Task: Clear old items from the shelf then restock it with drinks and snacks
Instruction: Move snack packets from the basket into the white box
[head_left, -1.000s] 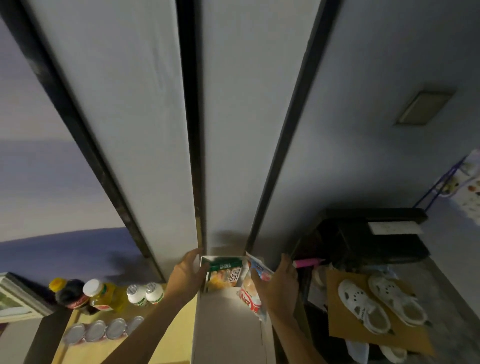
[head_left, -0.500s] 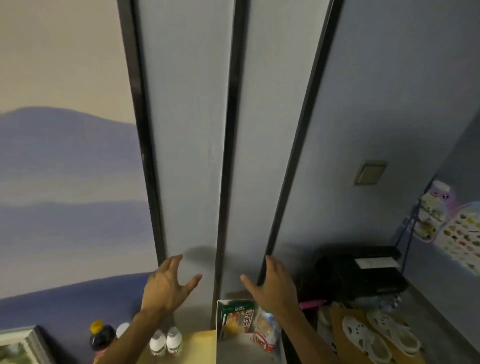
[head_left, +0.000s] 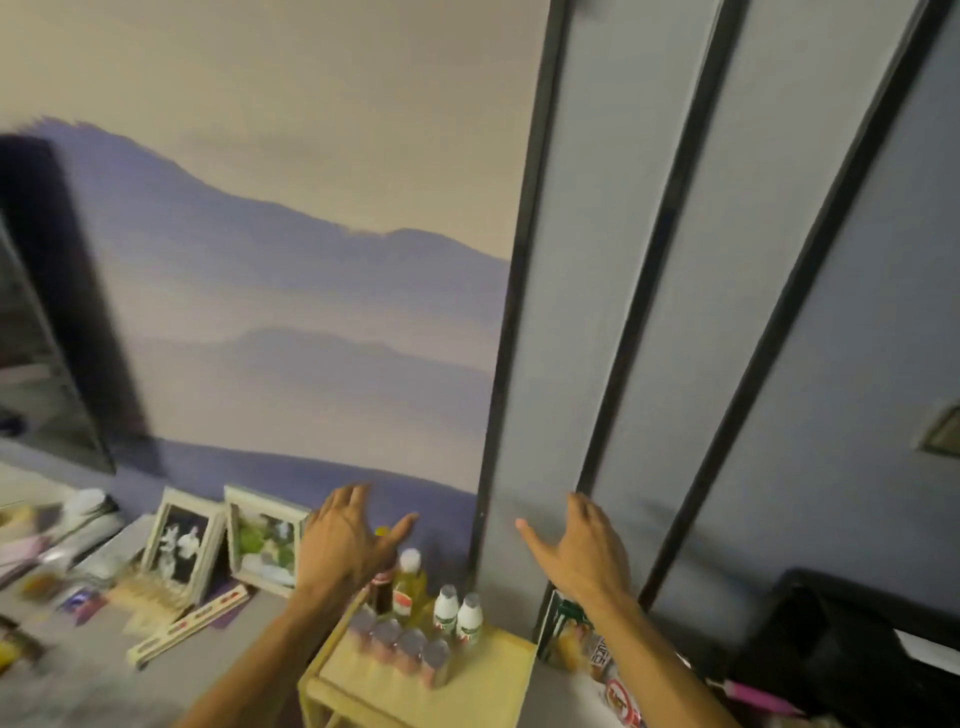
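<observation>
Two small white bottles (head_left: 459, 613) stand behind four foil-capped cups (head_left: 400, 644).

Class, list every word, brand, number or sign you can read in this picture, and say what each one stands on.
No text here can be read; the picture is blurred.
Labels on the white bottles: green and red, print too blurred.
Label on the yellow drink bottle: red, too blurred.
Print on the green snack box: too blurred.
Red mark on the snack packet: letters unreadable.
Marks on the long strip: too small.
</observation>
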